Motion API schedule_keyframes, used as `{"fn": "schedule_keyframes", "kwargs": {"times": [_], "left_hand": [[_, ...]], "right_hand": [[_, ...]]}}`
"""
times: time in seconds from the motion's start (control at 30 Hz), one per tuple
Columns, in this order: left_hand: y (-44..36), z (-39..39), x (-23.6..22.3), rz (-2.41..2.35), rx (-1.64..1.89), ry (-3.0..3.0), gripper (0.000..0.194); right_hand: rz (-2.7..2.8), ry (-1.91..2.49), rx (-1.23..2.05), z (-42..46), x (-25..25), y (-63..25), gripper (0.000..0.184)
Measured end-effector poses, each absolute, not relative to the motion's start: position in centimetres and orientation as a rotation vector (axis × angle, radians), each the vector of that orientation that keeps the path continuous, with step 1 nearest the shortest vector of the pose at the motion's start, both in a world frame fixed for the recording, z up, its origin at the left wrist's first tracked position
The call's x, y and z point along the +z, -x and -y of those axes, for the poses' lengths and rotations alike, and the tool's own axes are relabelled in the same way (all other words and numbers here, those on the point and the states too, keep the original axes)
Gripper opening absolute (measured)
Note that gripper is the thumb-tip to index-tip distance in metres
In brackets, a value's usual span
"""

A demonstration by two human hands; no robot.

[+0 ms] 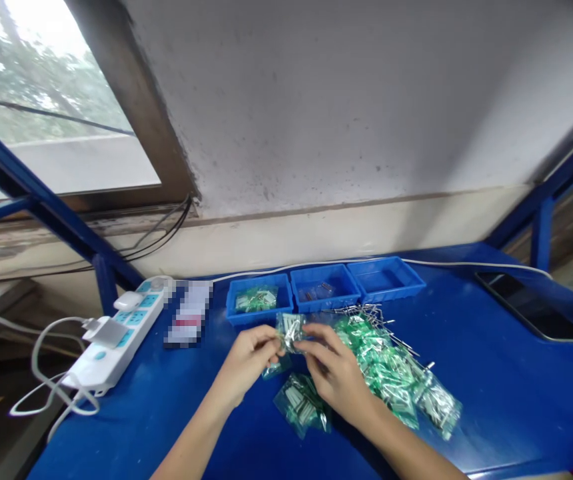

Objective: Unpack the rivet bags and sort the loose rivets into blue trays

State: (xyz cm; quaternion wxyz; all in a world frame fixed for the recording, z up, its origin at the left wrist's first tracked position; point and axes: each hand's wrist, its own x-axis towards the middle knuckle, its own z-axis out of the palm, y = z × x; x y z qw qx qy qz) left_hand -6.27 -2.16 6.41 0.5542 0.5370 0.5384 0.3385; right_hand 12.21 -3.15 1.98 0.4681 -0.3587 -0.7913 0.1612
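Observation:
Between my two hands is a small clear plastic bag (292, 328) with pale metal pieces inside. My left hand (252, 357) pinches the bag's left edge between thumb and fingers. On the other side, the fingers of my right hand (334, 365) grip its right edge. Below the hands lie several filled bags (302, 403) on the blue table, and part of another bag (276, 367) shows under my left fingers. Right of my right hand spreads a heap of green-tinted plastic bags (384, 367), with loose thin metal rods (366, 312) along its far side.
Three blue bins stand in a row at the back: the left bin (231, 310) holds bags, the middle bin (326, 303) a few small pieces. A power strip (116, 347) with cords lies left, a phone (531, 305) right. A white cable (466, 265) runs along the wall.

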Motion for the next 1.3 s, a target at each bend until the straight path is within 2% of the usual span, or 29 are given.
{"fn": "schedule_keyframes", "kwargs": {"times": [0.1, 0.17, 0.27, 0.37, 0.53, 0.67, 0.7, 0.8, 0.9, 1.0, 1.1, 1.13, 1.2, 1.3], "left_hand": [[7.8, 0.4, 7.1, -1.472, 1.065, -1.340, 0.016], [8.9, -0.6, 7.8, -1.547, 1.188, -1.311, 0.027], [9.6, -0.8, 8.3, -1.550, 1.045, -1.253, 0.043], [8.2, 0.7, 7.3, -1.577, 0.924, -1.387, 0.041], [4.6, 2.9, 3.8, -1.640, 0.744, -2.041, 0.026], [3.8, 2.6, 2.2, -1.739, 0.629, -2.318, 0.040], [3.8, 2.5, 2.2, -1.747, 0.603, -2.343, 0.038], [4.1, 2.1, 2.7, -1.741, 0.578, -2.368, 0.011], [4.5, 2.0, 3.1, -1.747, 0.651, -2.349, 0.020], [4.8, 1.9, 2.7, -1.791, 0.677, -2.340, 0.019], [4.9, 2.0, 2.1, -1.844, 0.569, -2.361, 0.039], [4.9, 2.0, 2.0, -1.848, 0.544, -2.356, 0.038], [4.8, 2.1, 1.9, -1.823, 0.563, -2.314, 0.025], [4.5, 2.3, 2.4, -1.728, 0.734, -2.226, 0.008]], "right_hand": [[1.834, 0.951, 0.451, 2.8, 2.9, -12.9, 0.020], [1.738, 1.027, 0.424, 2.2, 3.6, -13.9, 0.014], [1.600, 1.141, 0.329, 1.2, 4.2, -16.1, 0.012], [1.467, 1.177, 0.303, 0.6, 4.2, -17.8, 0.015], [1.386, 1.219, 0.408, 0.6, 3.8, -18.0, 0.016], [1.530, 1.250, 0.516, 1.1, 3.8, -16.8, 0.013], [1.574, 1.249, 0.540, 1.2, 3.8, -16.5, 0.014], [1.700, 1.226, 0.591, 1.6, 3.9, -15.7, 0.014], [1.791, 1.212, 0.621, 2.1, 3.9, -15.1, 0.016], [1.867, 1.187, 0.629, 2.4, 3.9, -14.6, 0.017], [1.924, 1.187, 0.623, 2.5, 3.8, -14.3, 0.017], [1.938, 1.192, 0.621, 2.5, 3.8, -14.2, 0.017], [1.953, 1.197, 0.620, 2.5, 3.8, -14.1, 0.016], [1.938, 1.203, 0.653, 2.5, 3.8, -14.0, 0.016]]}}
